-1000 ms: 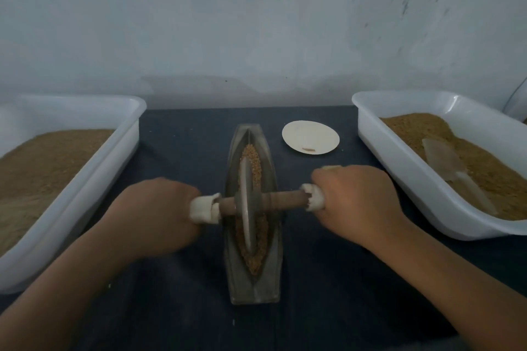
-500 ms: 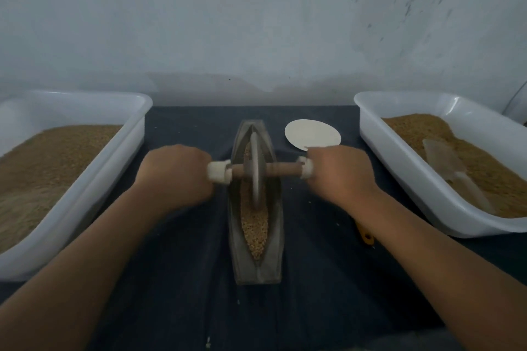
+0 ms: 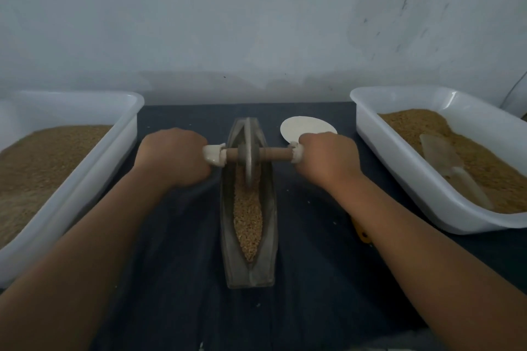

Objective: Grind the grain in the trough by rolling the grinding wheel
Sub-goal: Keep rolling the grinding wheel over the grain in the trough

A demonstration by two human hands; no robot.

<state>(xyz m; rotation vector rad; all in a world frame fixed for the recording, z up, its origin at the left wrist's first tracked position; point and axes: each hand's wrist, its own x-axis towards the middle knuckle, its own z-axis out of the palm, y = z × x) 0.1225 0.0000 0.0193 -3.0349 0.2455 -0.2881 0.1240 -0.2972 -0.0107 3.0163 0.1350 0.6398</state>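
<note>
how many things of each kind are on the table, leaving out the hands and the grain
white tubs: 2
trough: 1
grinding wheel: 1
plate: 1
scoop, lying in the right tub: 1
yellow thing, mostly hidden by the right forearm: 1
total: 7

We have one view: a head-mounted wide-angle camera. We look forward and steeply down from above the near edge of the dark table cloth (image 3: pixel 313 279). We face the pale wall (image 3: pixel 256 23), which fills the top third of the frame. The trough (image 3: pixel 269 222) runs straight away from us on the centre line, close in. Forearms enter from the bottom corners. The left hand (image 3: pixel 174 155) and right hand (image 3: pixel 328 158) grip the grinding wheel (image 3: pixel 249 162) axle mid-frame, near the trough's far end. The left tub (image 3: pixel 114 151) and right tub (image 3: pixel 399 174) flank us, both cropped by the frame edges.
</note>
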